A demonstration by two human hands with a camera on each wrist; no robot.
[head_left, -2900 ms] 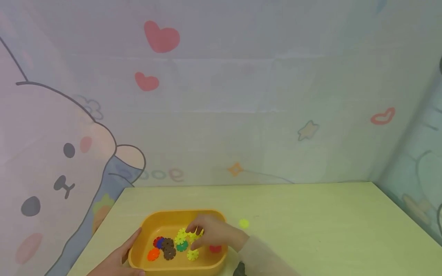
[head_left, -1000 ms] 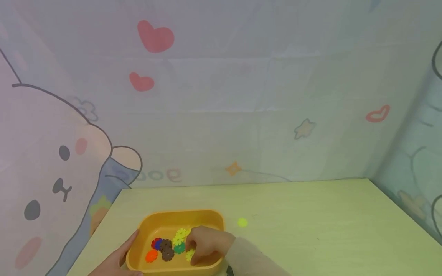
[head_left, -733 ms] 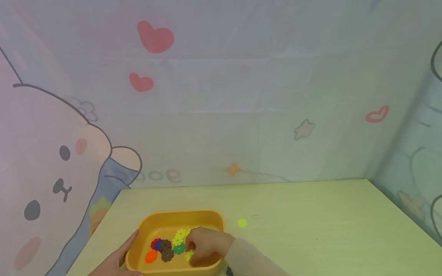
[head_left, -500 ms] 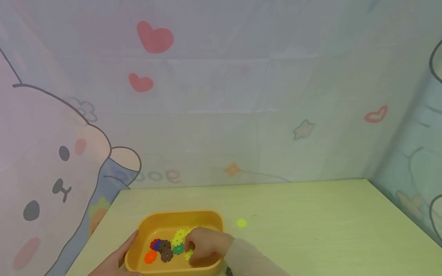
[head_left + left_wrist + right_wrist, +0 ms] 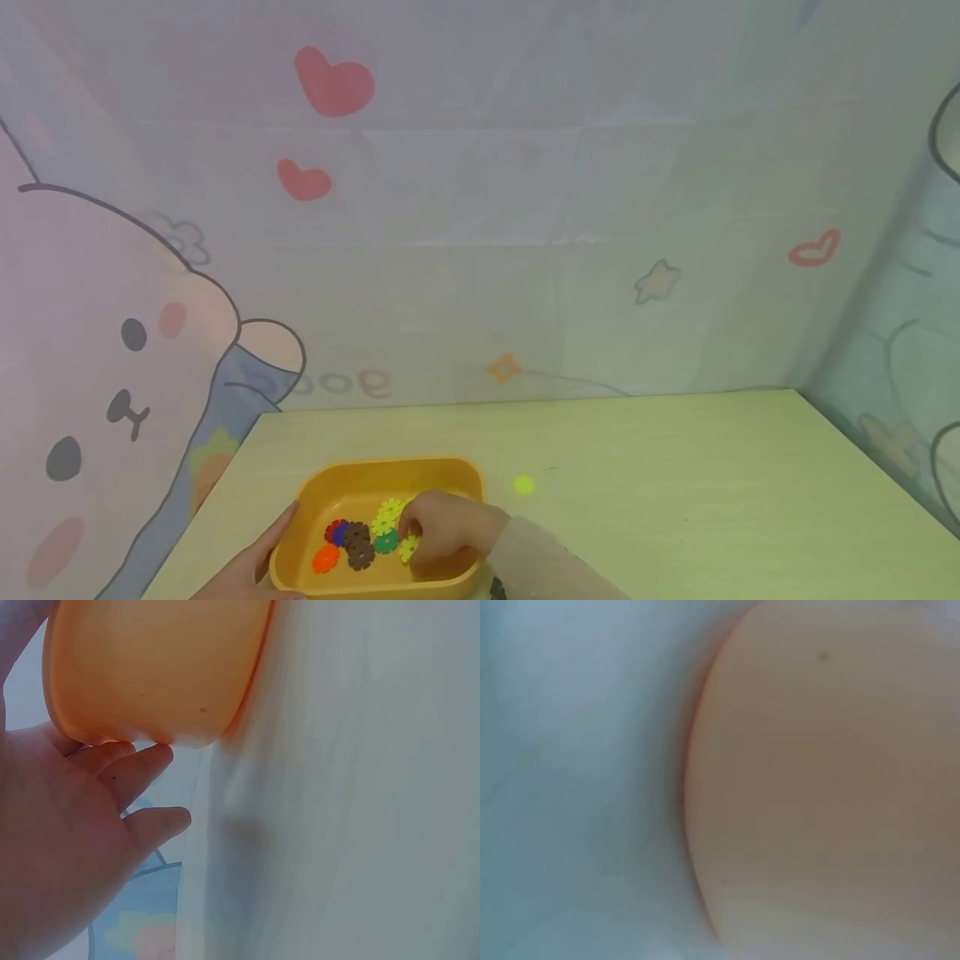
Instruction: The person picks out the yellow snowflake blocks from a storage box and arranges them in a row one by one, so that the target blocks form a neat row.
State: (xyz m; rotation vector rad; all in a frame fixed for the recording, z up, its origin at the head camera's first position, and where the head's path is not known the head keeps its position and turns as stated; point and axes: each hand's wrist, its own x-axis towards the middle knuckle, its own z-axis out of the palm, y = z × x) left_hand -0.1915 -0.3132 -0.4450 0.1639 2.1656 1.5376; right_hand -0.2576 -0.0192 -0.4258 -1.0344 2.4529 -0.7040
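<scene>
A yellow plastic tub [image 5: 352,464] stands near the table's front edge with several small notched snowflake discs in it. My left hand [image 5: 251,567] holds its left near corner, thumb along the near side. In the left wrist view, the fingers [image 5: 154,761] of that hand lie against the tub's outer wall [image 5: 157,667]. My right hand [image 5: 448,529] reaches over the right rim, fingers bent down at a yellow disc [image 5: 408,548]; I cannot tell whether it pinches anything. Beside it lie a green disc [image 5: 386,542] and more yellow discs [image 5: 390,508].
Brown discs [image 5: 361,556], an orange disc [image 5: 326,559], a blue disc [image 5: 340,533] and a red disc [image 5: 331,529] lie in the tub's left half. One yellow disc [image 5: 523,484] is on the table [image 5: 660,483] right of the tub. A printed cloth [image 5: 480,208] hangs behind.
Since the oldest frame my right hand has lowered into the tub, its spread fingers drawing together and covering the red disc on the right. My left hand keeps its place on the tub.
</scene>
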